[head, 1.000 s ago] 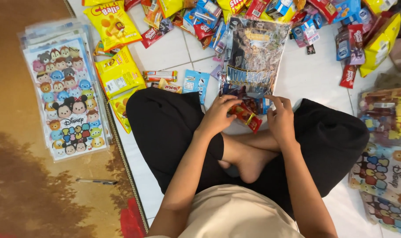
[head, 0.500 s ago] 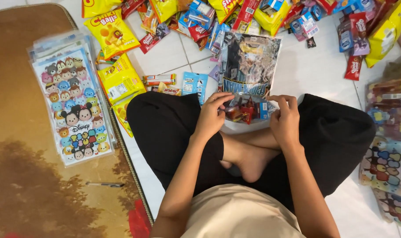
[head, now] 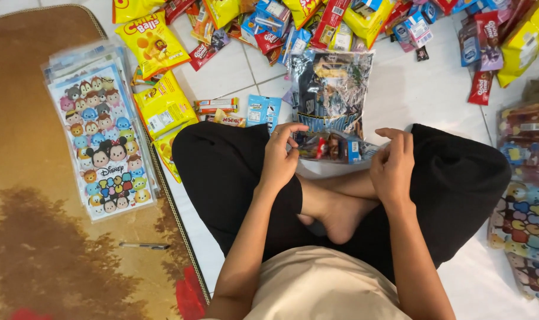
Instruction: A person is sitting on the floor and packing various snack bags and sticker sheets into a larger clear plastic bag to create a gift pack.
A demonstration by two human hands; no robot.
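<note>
Seemingly the weak spot is the printed clear bag [head: 330, 95] itself: it lies flat on the white tile floor [head: 417, 101] just ahead of the crossed legs, its near end bulging with small wrapped sweets, and both hands work at that end, so a slack grip or a tug on the thin film could, by this reading, let the sweets spill out or tear the plastic. From the head view, the left hand [head: 279, 159] has its fingers curled and pinched at the bag's near left corner, while the right hand [head: 392, 167] is half closed against the near right edge; whether it truly grips the film cannot be told. To the left, on the brown mat [head: 38, 237], rests a stack of clear cartoon-printed bags [head: 98, 136], with a pen [head: 144, 245] below it. Yellow snack packets [head: 154, 44] lie beside the stack, and red, blue and yellow wrappers crowd the top edge; more filled bags [head: 527, 142] sit at the right
</note>
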